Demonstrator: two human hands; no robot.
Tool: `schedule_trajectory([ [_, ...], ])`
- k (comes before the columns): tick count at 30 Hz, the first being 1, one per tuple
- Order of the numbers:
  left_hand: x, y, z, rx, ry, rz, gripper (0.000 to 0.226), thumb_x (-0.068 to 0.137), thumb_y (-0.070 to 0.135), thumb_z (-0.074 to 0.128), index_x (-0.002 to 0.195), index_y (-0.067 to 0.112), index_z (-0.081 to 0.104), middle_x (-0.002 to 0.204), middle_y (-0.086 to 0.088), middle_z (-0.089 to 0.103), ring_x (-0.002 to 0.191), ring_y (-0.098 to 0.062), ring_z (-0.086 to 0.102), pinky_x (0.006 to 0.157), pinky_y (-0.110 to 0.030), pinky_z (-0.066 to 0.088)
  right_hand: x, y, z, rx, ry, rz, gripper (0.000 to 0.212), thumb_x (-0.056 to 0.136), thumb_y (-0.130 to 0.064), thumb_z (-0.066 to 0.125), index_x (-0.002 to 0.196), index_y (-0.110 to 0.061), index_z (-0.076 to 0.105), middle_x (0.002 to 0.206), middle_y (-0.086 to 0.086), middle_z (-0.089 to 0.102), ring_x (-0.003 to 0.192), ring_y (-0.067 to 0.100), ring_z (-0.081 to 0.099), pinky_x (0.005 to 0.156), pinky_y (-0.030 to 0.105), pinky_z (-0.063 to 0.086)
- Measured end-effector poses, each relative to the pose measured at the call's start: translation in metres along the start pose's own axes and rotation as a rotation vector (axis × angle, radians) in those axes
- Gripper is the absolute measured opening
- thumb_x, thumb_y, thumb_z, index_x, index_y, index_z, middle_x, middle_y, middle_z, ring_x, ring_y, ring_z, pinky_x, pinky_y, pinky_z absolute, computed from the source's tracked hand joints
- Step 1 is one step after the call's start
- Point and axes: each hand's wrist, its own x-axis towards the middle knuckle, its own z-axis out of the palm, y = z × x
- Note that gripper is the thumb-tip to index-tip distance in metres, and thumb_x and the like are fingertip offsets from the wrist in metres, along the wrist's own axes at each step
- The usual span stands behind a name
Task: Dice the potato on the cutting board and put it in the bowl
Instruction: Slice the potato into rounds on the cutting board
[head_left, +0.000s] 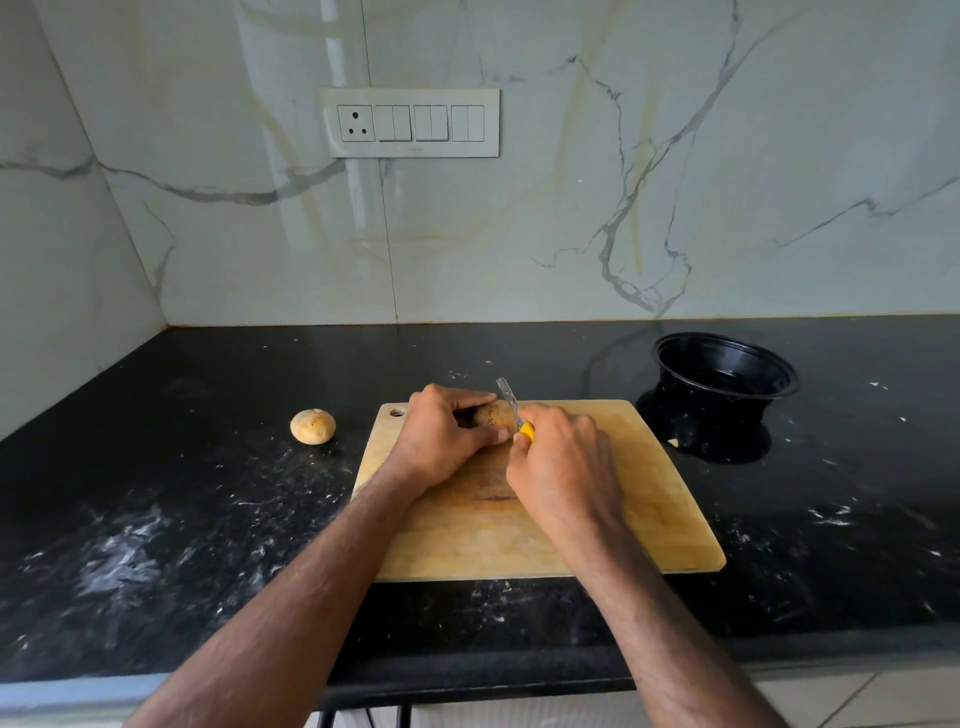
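A potato (492, 415) lies on the cutting board (649, 499), bowl (727, 382) behind-right, second potato (312, 426) left.

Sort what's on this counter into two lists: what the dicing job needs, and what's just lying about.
Needed for the job:
- potato, held by the left hand
- knife with yellow handle, gripped by the right hand
- cutting board
- black bowl, nothing visible in it

Lying about:
- second potato, on the counter left of the board
- switch panel on the wall
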Motion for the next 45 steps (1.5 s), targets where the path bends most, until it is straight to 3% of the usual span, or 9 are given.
schedule_trajectory([
  [6, 0.0, 0.001, 0.0, -0.003, -0.002, 0.017, 0.054, 0.071, 0.023, 0.092, 0.121, 0.013, 0.073, 0.121, 0.002, 0.072, 0.106, 0.004, 0.062, 0.09, 0.002, 0.04, 0.004, -0.002, 0.003, -0.013, 0.004, 0.005, 0.027, 0.095, -0.027, 0.062, 0.12, -0.019, 0.068, 0.1, 0.005, 0.074, 0.087, 0.025, 0.069, 0.074, 0.035, 0.056],
  [13, -0.001, 0.003, -0.001, 0.003, -0.009, 0.047, 0.052, 0.073, 0.018, 0.09, 0.122, 0.013, 0.072, 0.123, 0.0, 0.072, 0.114, -0.004, 0.064, 0.106, -0.023, 0.048, 0.013, -0.004, 0.009, 0.006, -0.041, 0.041, 0.03, 0.095, -0.024, 0.065, 0.125, -0.018, 0.064, 0.109, 0.007, 0.071, 0.094, 0.026, 0.066, 0.075, 0.036, 0.058],
  [16, 0.0, 0.001, -0.001, 0.008, -0.002, 0.049, 0.049, 0.075, 0.016, 0.088, 0.122, 0.013, 0.073, 0.122, 0.0, 0.072, 0.115, -0.006, 0.065, 0.107, -0.028, 0.049, 0.017, -0.006, 0.012, -0.007, -0.054, 0.046, 0.029, 0.094, -0.022, 0.067, 0.123, -0.018, 0.064, 0.108, 0.007, 0.07, 0.093, 0.026, 0.065, 0.067, 0.032, 0.051],
  [19, 0.0, 0.0, 0.001, 0.016, 0.005, 0.047, 0.049, 0.075, 0.02, 0.088, 0.121, 0.014, 0.074, 0.12, 0.001, 0.073, 0.113, -0.004, 0.066, 0.105, -0.023, 0.049, 0.016, -0.007, 0.014, -0.01, -0.062, 0.049, 0.029, 0.095, -0.021, 0.067, 0.124, -0.018, 0.064, 0.108, 0.008, 0.069, 0.092, 0.026, 0.064, 0.063, 0.03, 0.043],
  [30, 0.0, 0.0, 0.004, 0.047, 0.033, 0.048, 0.049, 0.074, 0.023, 0.089, 0.119, 0.015, 0.074, 0.119, 0.003, 0.073, 0.111, -0.002, 0.066, 0.101, -0.013, 0.046, -0.003, -0.007, 0.017, -0.054, -0.043, 0.028, 0.028, 0.095, -0.011, 0.06, 0.123, -0.016, 0.061, 0.108, 0.007, 0.068, 0.089, 0.021, 0.062, 0.066, 0.027, 0.039],
  [32, 0.0, -0.001, 0.004, 0.045, 0.029, 0.046, 0.048, 0.074, 0.023, 0.089, 0.119, 0.015, 0.074, 0.119, 0.003, 0.073, 0.109, 0.001, 0.065, 0.097, -0.006, 0.044, -0.003, -0.008, 0.018, -0.072, -0.043, 0.023, 0.029, 0.093, -0.007, 0.059, 0.121, -0.015, 0.062, 0.105, 0.007, 0.069, 0.085, 0.021, 0.059, 0.066, 0.028, 0.038],
  [36, 0.0, -0.001, 0.004, 0.025, 0.043, 0.031, 0.045, 0.074, 0.023, 0.089, 0.116, 0.014, 0.076, 0.115, 0.005, 0.074, 0.105, 0.006, 0.062, 0.086, 0.006, 0.037, -0.005, -0.009, 0.018, -0.081, -0.073, 0.026, 0.031, 0.093, -0.006, 0.057, 0.122, -0.017, 0.06, 0.106, 0.008, 0.066, 0.093, 0.025, 0.061, 0.069, 0.031, 0.04],
  [41, 0.003, -0.003, 0.003, 0.034, 0.025, 0.016, 0.049, 0.074, 0.029, 0.089, 0.119, 0.014, 0.074, 0.119, 0.004, 0.073, 0.11, 0.002, 0.062, 0.086, 0.009, 0.032, -0.011, -0.005, 0.018, -0.067, -0.145, 0.028, 0.032, 0.097, -0.013, 0.056, 0.128, -0.019, 0.057, 0.108, 0.006, 0.062, 0.097, 0.023, 0.057, 0.073, 0.03, 0.039],
  [45, 0.004, -0.004, 0.003, 0.024, 0.026, 0.004, 0.051, 0.073, 0.03, 0.09, 0.119, 0.013, 0.074, 0.118, 0.002, 0.073, 0.11, 0.0, 0.064, 0.087, 0.006, 0.035, -0.009, -0.001, 0.014, -0.062, -0.177, 0.012, 0.031, 0.099, -0.015, 0.055, 0.13, -0.019, 0.056, 0.109, 0.005, 0.06, 0.086, 0.017, 0.044, 0.072, 0.027, 0.037],
])
